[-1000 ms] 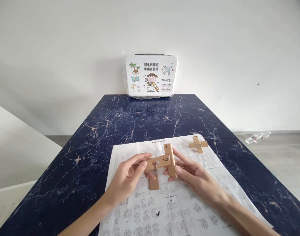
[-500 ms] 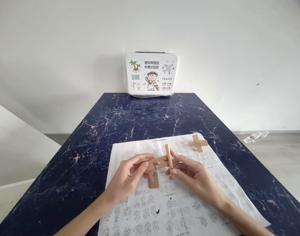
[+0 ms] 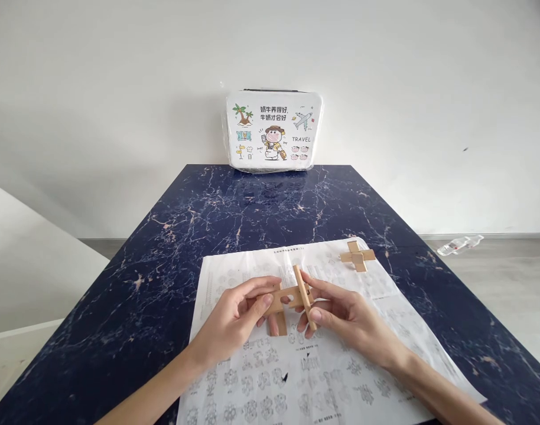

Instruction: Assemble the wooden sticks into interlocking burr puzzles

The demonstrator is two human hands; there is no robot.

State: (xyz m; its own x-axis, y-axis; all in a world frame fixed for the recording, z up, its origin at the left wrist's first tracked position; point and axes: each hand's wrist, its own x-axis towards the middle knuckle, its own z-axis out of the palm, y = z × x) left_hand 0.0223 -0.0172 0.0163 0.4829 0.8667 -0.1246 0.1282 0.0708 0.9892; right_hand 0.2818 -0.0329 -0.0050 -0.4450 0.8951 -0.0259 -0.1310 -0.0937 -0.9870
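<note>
My left hand (image 3: pixel 237 310) is closed, pinching the left end of a notched wooden puzzle piece (image 3: pixel 279 302) between thumb and fingers. Under it, a second wooden piece (image 3: pixel 277 326) points down toward the paper, partly hidden by my fingers. A slim wooden bar (image 3: pixel 303 295) crosses the notched piece near its right end, leaning with its top to the left. The thumb and fingers of my right hand (image 3: pixel 352 310) grip this bar. Whether the bar sits in a notch or only rests against the piece, I cannot tell. All this is held over a printed paper sheet (image 3: pixel 252 345).
A cross-shaped wooden puzzle assembly (image 3: pixel 357 257) stands at the sheet's far right corner. The sheet lies on a dark blue marbled table (image 3: pixel 199 212). At the back, a white cartoon-printed case (image 3: pixel 274 133) in clear plastic leans by the wall. A clear plastic item (image 3: pixel 459 245) lies off to the right.
The bar in my right hand has tilted further, its top leaning left. It now covers more of the dark mark on the notched piece. My left hand has barely moved.
</note>
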